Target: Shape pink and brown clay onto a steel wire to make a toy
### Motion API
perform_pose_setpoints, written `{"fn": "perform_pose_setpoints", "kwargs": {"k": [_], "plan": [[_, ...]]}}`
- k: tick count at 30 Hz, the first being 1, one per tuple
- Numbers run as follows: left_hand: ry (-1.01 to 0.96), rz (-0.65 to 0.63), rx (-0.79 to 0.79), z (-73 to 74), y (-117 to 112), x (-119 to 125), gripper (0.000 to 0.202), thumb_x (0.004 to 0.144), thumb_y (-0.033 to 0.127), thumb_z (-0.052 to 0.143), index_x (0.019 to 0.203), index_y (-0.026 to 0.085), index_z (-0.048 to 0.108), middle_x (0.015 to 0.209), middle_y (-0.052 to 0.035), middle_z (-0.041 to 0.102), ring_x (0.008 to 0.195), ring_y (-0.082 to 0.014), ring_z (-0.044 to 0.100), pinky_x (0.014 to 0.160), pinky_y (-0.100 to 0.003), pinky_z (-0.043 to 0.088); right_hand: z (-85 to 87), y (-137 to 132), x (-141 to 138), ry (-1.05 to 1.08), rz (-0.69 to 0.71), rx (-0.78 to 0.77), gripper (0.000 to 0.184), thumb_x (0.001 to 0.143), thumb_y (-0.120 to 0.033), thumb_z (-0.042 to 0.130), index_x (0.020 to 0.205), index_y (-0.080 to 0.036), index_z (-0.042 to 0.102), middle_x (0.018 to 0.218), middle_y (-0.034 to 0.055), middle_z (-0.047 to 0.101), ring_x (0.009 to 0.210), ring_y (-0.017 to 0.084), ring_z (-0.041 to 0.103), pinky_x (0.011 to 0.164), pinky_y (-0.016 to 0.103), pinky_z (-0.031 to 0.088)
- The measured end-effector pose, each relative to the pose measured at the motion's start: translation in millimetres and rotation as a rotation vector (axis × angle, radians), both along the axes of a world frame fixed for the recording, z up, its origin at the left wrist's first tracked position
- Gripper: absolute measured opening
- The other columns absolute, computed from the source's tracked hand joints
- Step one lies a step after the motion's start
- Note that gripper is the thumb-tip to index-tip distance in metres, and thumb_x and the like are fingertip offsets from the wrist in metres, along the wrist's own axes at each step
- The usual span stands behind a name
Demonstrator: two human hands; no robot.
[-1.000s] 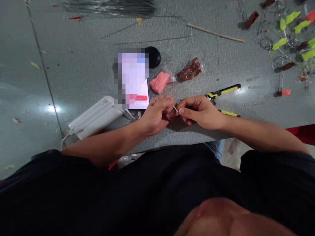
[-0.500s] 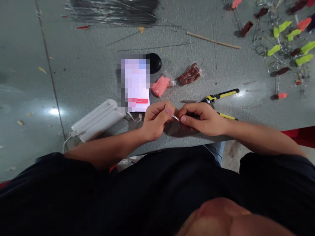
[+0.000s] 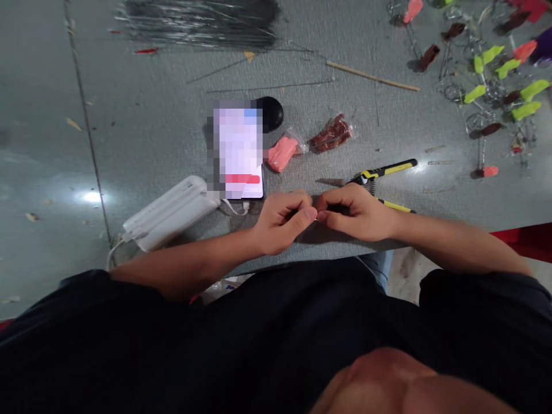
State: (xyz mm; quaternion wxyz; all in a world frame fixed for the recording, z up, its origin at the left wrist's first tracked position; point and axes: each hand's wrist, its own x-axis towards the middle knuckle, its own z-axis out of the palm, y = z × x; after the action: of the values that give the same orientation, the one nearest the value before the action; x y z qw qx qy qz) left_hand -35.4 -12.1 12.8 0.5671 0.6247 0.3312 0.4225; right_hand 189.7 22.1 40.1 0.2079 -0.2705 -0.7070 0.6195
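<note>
My left hand (image 3: 284, 221) is closed, its thumb and forefinger pinched at the table's near edge. Fingertip to fingertip with it, my right hand (image 3: 357, 211) pinches too. Between the thumbs only a bright sliver of thin metal wire (image 3: 317, 219) shows; the fingers hide the rest. Beside and partly under my right hand lie pliers with black and yellow handles (image 3: 390, 167), their jaws pointing left. Just beyond the hands are a plastic bag of pink clay-like material (image 3: 282, 153) and a bag of brown material (image 3: 332, 134).
A phone (image 3: 239, 152) with a lit, blurred screen lies left of the bags, near a black round object (image 3: 271, 113). A white power strip (image 3: 172, 213) sits left. Wires (image 3: 198, 23) and a thin stick (image 3: 373, 76) lie farther back; twisted wire pieces with coloured lumps (image 3: 487, 92) spread right.
My left hand has shifted slightly right and nearer to me, closing the gap between the fingertips. Less of the wire shows now. My right hand has barely moved.
</note>
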Motion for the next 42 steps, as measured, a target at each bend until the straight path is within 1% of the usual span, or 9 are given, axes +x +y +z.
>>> {"fn": "perform_pose_setpoints", "kwargs": {"k": [3,8,12,15,19,22,25,33,42], "plan": [[0.068,0.022,0.085,2.6,-0.6,0.3,0.055,0.111,0.051,0.061,0.067,0.022,0.046,0.057,0.0026,0.047,0.058,-0.0125,0.042,0.059,-0.030,0.035,1.6,0.8,0.0,-0.045,0.018,-0.040,0.021,0.104,-0.025,0.064,0.085,-0.018,0.067,0.071,-0.0055,0.060,0.063,0.007,0.050,0.059,0.021,0.039],[0.223,0.063,0.158,5.7,-1.5,1.4,0.042,0.106,0.035,0.063,0.068,0.022,0.051,0.057,0.0028,0.053,0.057,-0.0116,0.045,0.059,-0.028,0.037,5.6,2.2,-1.7,-0.070,-0.004,-0.071,0.017,0.096,-0.016,0.062,0.081,-0.018,0.068,0.070,-0.0060,0.061,0.064,0.007,0.052,0.061,0.022,0.041],[0.221,0.098,0.143,6.8,-2.0,2.6,0.038,0.103,0.030,0.064,0.068,0.021,0.051,0.059,0.0032,0.053,0.056,-0.0106,0.045,0.057,-0.027,0.036,7.8,2.1,-2.7,-0.084,-0.005,-0.140,0.019,0.099,-0.021,0.062,0.081,-0.018,0.067,0.069,-0.0053,0.062,0.062,0.008,0.053,0.059,0.023,0.041],[0.132,0.120,0.062,3.7,-2.5,3.4,0.042,0.105,0.034,0.063,0.067,0.021,0.048,0.059,0.0042,0.047,0.054,-0.0096,0.039,0.054,-0.026,0.032,7.5,0.9,-2.4,-0.053,-0.014,-0.161,0.023,0.105,-0.028,0.065,0.084,-0.018,0.066,0.070,-0.0049,0.062,0.062,0.009,0.053,0.058,0.023,0.041],[0.003,0.156,-0.142,-3.6,-1.6,4.6,0.053,0.105,0.048,0.066,0.065,0.022,0.043,0.058,0.0044,0.039,0.056,-0.0109,0.034,0.054,-0.028,0.029,5.3,-0.1,-0.9,-0.009,-0.033,-0.028,0.023,0.108,-0.032,0.068,0.089,-0.018,0.068,0.074,-0.0054,0.061,0.067,0.008,0.052,0.065,0.023,0.042],[-0.111,0.131,-0.277,-7.5,-0.1,6.1,0.060,0.103,0.058,0.071,0.064,0.022,0.042,0.057,0.0047,0.037,0.054,-0.0108,0.030,0.053,-0.029,0.026,3.7,-0.1,-0.2,-0.003,-0.047,0.056,0.026,0.111,-0.033,0.064,0.092,-0.018,0.068,0.076,-0.0052,0.060,0.070,0.008,0.050,0.068,0.024,0.041],[-0.182,0.094,-0.316,-9.7,0.5,7.0,0.063,0.102,0.063,0.073,0.064,0.022,0.042,0.056,0.0045,0.037,0.053,-0.0109,0.031,0.053,-0.029,0.025,1.9,-0.9,-0.6,-0.005,-0.078,0.078,0.026,0.113,-0.035,0.062,0.094,-0.018,0.069,0.076,-0.0046,0.060,0.071,0.009,0.051,0.068,0.024,0.042],[-0.043,0.094,-0.180,-8.0,-2.5,4.9,0.061,0.107,0.062,0.067,0.067,0.022,0.047,0.061,0.0033,0.042,0.058,-0.0121,0.036,0.058,-0.031,0.029,-3.5,-8.8,-7.5,-0.050,-0.236,0.285,0.017,0.100,-0.020,0.060,0.083,-0.019,0.065,0.068,-0.0055,0.059,0.060,0.008,0.048,0.061,0.023,0.039],[0.106,0.083,0.010,1.9,-0.5,6.7,0.052,0.112,0.053,0.058,0.071,0.021,0.052,0.064,0.0017,0.051,0.058,-0.0114,0.043,0.056,-0.028,0.035,-3.5,-12.2,-10.7,-0.091,-0.317,0.358,0.019,0.096,-0.019,0.060,0.077,-0.019,0.063,0.062,-0.0061,0.056,0.055,0.007,0.045,0.057,0.024,0.036]]}}
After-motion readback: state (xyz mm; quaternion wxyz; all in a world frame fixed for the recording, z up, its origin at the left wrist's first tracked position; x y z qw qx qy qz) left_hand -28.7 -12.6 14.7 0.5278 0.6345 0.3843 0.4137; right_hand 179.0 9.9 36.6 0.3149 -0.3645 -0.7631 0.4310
